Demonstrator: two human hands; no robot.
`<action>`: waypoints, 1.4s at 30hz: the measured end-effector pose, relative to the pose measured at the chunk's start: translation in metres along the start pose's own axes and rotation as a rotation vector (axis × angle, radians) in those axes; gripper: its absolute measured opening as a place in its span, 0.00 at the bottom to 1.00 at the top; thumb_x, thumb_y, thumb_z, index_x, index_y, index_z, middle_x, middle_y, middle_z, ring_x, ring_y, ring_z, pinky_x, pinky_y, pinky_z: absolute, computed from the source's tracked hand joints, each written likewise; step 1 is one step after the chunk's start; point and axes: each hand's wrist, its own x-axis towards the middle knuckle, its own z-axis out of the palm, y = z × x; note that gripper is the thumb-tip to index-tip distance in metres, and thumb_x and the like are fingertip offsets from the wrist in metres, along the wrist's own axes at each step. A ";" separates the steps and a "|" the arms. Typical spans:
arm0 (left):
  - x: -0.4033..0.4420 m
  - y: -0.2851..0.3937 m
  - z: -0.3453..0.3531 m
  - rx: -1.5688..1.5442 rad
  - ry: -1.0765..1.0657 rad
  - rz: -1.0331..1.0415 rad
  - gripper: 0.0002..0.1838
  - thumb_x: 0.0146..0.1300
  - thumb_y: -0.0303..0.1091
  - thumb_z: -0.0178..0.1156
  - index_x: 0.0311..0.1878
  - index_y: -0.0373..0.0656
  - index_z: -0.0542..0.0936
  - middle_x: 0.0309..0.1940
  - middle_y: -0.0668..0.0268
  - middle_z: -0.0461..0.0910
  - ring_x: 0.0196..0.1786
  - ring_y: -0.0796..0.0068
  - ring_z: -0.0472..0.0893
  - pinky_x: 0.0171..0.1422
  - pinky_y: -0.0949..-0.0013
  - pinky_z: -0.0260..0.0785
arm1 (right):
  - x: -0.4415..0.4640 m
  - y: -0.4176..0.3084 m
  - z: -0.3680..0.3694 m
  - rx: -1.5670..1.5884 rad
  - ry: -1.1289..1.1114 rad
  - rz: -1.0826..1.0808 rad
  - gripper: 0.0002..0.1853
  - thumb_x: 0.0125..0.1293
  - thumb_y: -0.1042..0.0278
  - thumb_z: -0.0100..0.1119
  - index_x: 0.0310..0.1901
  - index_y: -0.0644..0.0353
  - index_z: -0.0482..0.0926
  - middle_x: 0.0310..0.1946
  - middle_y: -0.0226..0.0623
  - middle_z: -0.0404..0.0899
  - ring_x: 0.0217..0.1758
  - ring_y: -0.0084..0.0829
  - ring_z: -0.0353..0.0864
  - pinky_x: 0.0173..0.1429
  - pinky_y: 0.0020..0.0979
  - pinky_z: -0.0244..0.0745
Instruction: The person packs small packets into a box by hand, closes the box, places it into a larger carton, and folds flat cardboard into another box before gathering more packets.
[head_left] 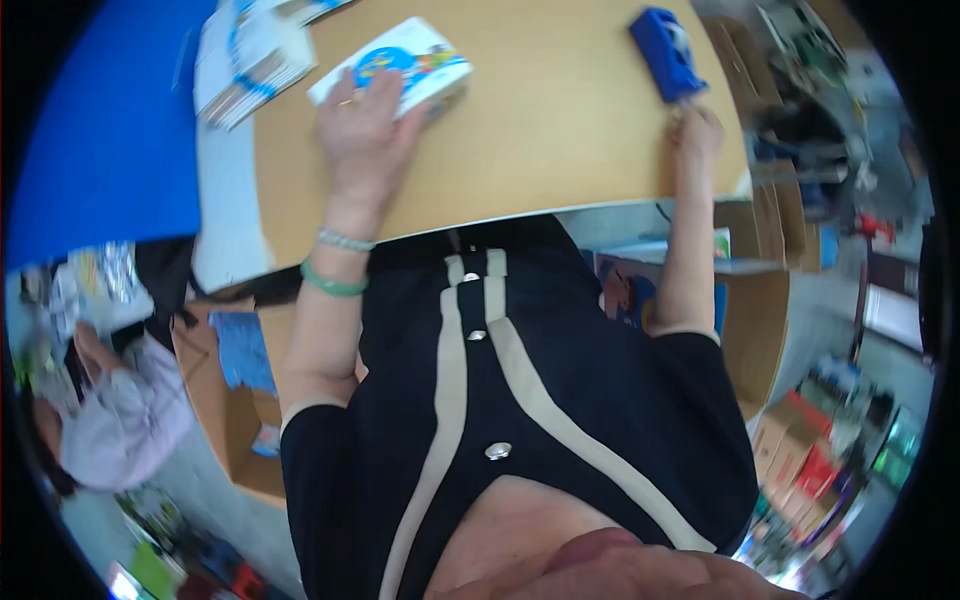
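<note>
My left hand (366,130) lies over the near side of a small white printed box (425,65) with a blue oval and coloured pictures. Its fingers rest on the top face and the thumb is at the right side, so the hand grips the box. On the right, a blue tape dispenser (660,55) stands on the table. My right hand (697,130) is closed in a pinch just at the dispenser's near end. Whatever may be between those fingertips is too small and blurred to make out.
Flat white and blue cartons (250,65) are stacked at the table's (550,110) upper left, by a blue surface (100,130). Open cardboard boxes (235,440) stand below the near edge on both sides. Another person in a pale top (130,420) is at the far left.
</note>
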 end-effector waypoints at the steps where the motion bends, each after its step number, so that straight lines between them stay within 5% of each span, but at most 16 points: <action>1: -0.002 0.003 0.004 0.019 0.021 -0.006 0.20 0.58 0.44 0.70 0.50 0.42 0.83 0.50 0.61 0.83 0.59 0.44 0.77 0.67 0.51 0.63 | -0.014 0.003 0.002 0.058 0.001 0.013 0.04 0.66 0.73 0.59 0.35 0.62 0.81 0.20 0.28 0.73 0.19 0.20 0.71 0.20 0.24 0.65; 5: 0.000 0.028 0.012 0.097 0.051 -0.102 0.19 0.57 0.44 0.69 0.48 0.42 0.83 0.49 0.62 0.82 0.59 0.44 0.77 0.68 0.50 0.63 | -0.119 -0.025 0.061 0.093 -0.415 -0.149 0.06 0.67 0.70 0.61 0.37 0.64 0.82 0.24 0.30 0.76 0.23 0.20 0.74 0.28 0.23 0.70; 9: 0.001 0.035 0.017 0.076 0.106 -0.133 0.15 0.57 0.40 0.69 0.44 0.42 0.82 0.49 0.62 0.81 0.60 0.47 0.77 0.69 0.50 0.62 | -0.204 -0.067 0.141 0.175 -0.770 -0.012 0.06 0.66 0.68 0.63 0.35 0.62 0.82 0.24 0.29 0.77 0.24 0.19 0.76 0.30 0.22 0.70; 16: -0.015 0.019 0.018 -0.269 0.156 -0.122 0.08 0.56 0.31 0.68 0.39 0.43 0.81 0.44 0.61 0.82 0.60 0.53 0.78 0.71 0.50 0.61 | -0.215 -0.054 0.186 0.101 -0.710 0.067 0.07 0.65 0.68 0.65 0.31 0.58 0.79 0.24 0.27 0.79 0.22 0.17 0.75 0.29 0.22 0.70; 29: -0.008 0.029 0.001 -0.234 0.018 -0.126 0.10 0.59 0.28 0.64 0.45 0.45 0.83 0.42 0.59 0.81 0.53 0.55 0.76 0.66 0.50 0.64 | -0.202 -0.042 0.175 0.314 -0.872 0.237 0.10 0.67 0.66 0.64 0.29 0.56 0.78 0.23 0.27 0.78 0.22 0.19 0.77 0.30 0.22 0.75; 37: 0.001 0.034 0.010 -0.263 0.191 -0.171 0.06 0.57 0.35 0.67 0.36 0.45 0.84 0.36 0.60 0.79 0.46 0.58 0.77 0.55 0.54 0.68 | -0.177 -0.031 0.169 -0.106 -0.932 0.117 0.12 0.66 0.60 0.65 0.34 0.60 0.81 0.24 0.31 0.80 0.27 0.21 0.80 0.32 0.26 0.77; 40: 0.006 0.029 0.011 -0.202 0.189 -0.101 0.10 0.57 0.36 0.67 0.24 0.46 0.78 0.25 0.63 0.76 0.31 0.59 0.77 0.40 0.57 0.68 | -0.177 0.000 0.179 -0.545 -0.651 -0.613 0.10 0.61 0.67 0.61 0.43 0.59 0.85 0.34 0.48 0.84 0.39 0.42 0.86 0.45 0.40 0.80; 42: 0.006 0.034 0.006 -0.244 0.168 -0.073 0.05 0.59 0.30 0.65 0.29 0.42 0.81 0.28 0.59 0.80 0.33 0.56 0.79 0.41 0.54 0.70 | -0.190 -0.027 0.164 -0.552 -0.446 -0.783 0.12 0.58 0.73 0.58 0.44 0.55 0.83 0.41 0.45 0.82 0.46 0.47 0.82 0.51 0.45 0.78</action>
